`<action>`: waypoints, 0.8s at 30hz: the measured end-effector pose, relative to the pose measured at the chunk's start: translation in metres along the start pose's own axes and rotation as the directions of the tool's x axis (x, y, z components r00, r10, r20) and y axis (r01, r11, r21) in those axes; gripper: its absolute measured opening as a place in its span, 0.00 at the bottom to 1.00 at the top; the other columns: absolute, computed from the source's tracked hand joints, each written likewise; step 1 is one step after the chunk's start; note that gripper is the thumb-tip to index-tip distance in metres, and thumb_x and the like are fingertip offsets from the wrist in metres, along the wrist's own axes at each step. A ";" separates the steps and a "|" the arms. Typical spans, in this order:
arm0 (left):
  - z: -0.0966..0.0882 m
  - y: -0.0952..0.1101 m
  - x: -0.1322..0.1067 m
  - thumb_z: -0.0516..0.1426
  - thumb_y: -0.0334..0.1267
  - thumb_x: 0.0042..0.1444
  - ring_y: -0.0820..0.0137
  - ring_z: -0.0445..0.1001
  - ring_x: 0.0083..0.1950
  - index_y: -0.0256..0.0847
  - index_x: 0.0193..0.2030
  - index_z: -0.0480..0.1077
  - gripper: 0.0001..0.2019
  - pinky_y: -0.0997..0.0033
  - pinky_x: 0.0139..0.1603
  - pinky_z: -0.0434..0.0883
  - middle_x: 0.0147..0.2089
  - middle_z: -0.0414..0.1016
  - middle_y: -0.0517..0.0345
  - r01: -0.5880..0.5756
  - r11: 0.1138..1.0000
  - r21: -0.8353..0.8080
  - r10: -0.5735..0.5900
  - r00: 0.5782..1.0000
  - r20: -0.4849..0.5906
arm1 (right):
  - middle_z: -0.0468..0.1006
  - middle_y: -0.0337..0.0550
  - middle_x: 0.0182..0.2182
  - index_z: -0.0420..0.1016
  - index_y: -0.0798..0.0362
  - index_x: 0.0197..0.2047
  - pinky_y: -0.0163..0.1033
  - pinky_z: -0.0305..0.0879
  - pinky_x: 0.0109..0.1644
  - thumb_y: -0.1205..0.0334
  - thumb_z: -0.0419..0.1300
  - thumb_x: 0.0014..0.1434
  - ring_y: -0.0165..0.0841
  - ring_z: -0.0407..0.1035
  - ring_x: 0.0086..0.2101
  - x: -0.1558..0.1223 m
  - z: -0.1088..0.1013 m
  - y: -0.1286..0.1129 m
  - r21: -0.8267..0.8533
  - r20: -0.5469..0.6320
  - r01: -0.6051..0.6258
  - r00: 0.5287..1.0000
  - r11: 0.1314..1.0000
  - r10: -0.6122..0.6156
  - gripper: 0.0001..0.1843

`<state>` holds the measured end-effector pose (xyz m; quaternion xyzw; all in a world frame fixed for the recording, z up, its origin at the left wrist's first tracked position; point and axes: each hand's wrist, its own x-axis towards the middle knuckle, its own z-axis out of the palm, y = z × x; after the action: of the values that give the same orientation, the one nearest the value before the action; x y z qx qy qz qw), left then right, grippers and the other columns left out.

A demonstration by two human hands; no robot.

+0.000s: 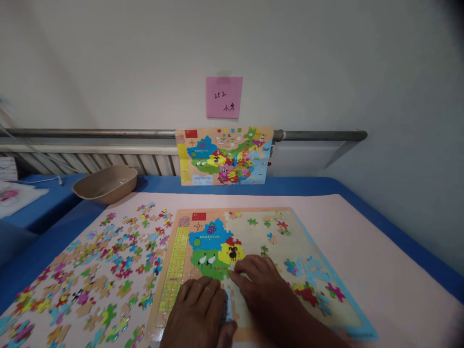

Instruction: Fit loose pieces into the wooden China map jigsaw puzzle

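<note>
A map jigsaw puzzle board (203,212) lies in front of me, with its left part assembled and loose pieces scattered over its right part. My left hand (197,309) rests flat on the lower left of the board, fingers stretched side by side over the joined pieces. Close to its right, my right hand (257,280) bends over the edge of the assembled part, thumb and forefinger pinched at a small puzzle piece (229,274) below the yellow area with the ram. The fingers hide most of that piece.
Many loose puzzle pieces (125,288) cover the pink mat (348,241) left of the board. A brown bowl (105,186) stands at the back left. A printed reference map (224,157) hangs from the metal pipe (322,136), below a pink note (224,97) on the wall.
</note>
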<state>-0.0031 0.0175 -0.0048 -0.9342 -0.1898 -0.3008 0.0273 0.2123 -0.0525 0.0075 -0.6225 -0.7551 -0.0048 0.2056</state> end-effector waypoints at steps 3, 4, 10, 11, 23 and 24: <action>-0.001 0.001 0.000 0.53 0.50 0.72 0.61 0.81 0.50 0.40 0.52 0.76 0.17 0.56 0.53 0.69 0.49 0.86 0.56 0.007 1.000 0.013 -0.007 1.000 -0.013 | 0.84 0.41 0.47 0.81 0.47 0.50 0.49 0.59 0.59 0.69 0.72 0.62 0.42 0.72 0.50 0.001 0.001 0.001 -0.007 -0.014 0.010 1.000 1.000 -0.010 0.14; -0.001 0.001 0.000 0.54 0.51 0.71 0.61 0.81 0.50 0.40 0.52 0.76 0.17 0.56 0.53 0.69 0.50 0.86 0.57 0.002 1.000 0.020 -0.002 1.000 -0.001 | 0.84 0.41 0.47 0.81 0.47 0.50 0.49 0.59 0.59 0.68 0.73 0.62 0.42 0.72 0.49 0.001 0.001 0.001 -0.007 -0.022 0.016 1.000 1.000 -0.016 0.15; -0.004 -0.002 -0.003 0.60 0.55 0.67 0.62 0.82 0.53 0.41 0.56 0.74 0.21 0.57 0.52 0.73 0.54 0.86 0.60 -0.064 0.995 0.081 0.058 0.996 0.075 | 0.83 0.40 0.44 0.81 0.47 0.48 0.47 0.60 0.57 0.66 0.73 0.62 0.40 0.71 0.48 0.001 0.005 0.003 -0.021 -0.068 0.041 0.997 0.999 -0.042 0.12; -0.004 -0.002 -0.004 0.59 0.55 0.67 0.62 0.82 0.52 0.41 0.56 0.74 0.22 0.56 0.52 0.73 0.54 0.86 0.60 -0.067 0.994 0.090 0.061 0.996 0.070 | 0.83 0.40 0.44 0.81 0.47 0.48 0.47 0.60 0.56 0.66 0.73 0.62 0.40 0.71 0.48 0.001 0.005 0.003 -0.024 -0.075 0.043 0.996 0.999 -0.045 0.12; -0.004 -0.002 0.003 0.60 0.48 0.67 0.62 0.81 0.51 0.41 0.54 0.74 0.15 0.59 0.52 0.72 0.51 0.85 0.59 0.017 0.999 -0.046 -0.015 0.999 0.049 | 0.82 0.40 0.43 0.79 0.48 0.48 0.46 0.58 0.56 0.72 0.71 0.63 0.39 0.69 0.46 0.001 0.009 0.005 0.007 -0.137 0.085 0.987 0.996 -0.083 0.13; -0.005 -0.002 0.005 0.59 0.48 0.68 0.62 0.81 0.50 0.41 0.53 0.75 0.14 0.59 0.52 0.71 0.50 0.85 0.59 0.022 0.998 -0.061 -0.020 0.999 0.036 | 0.82 0.40 0.43 0.79 0.48 0.48 0.45 0.58 0.55 0.72 0.71 0.62 0.39 0.69 0.46 0.001 0.009 0.005 0.006 -0.139 0.089 0.986 0.996 -0.087 0.14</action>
<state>-0.0029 0.0198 0.0022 -0.9377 -0.1908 -0.2903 -0.0082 0.2146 -0.0483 -0.0014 -0.5854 -0.7659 -0.0524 0.2608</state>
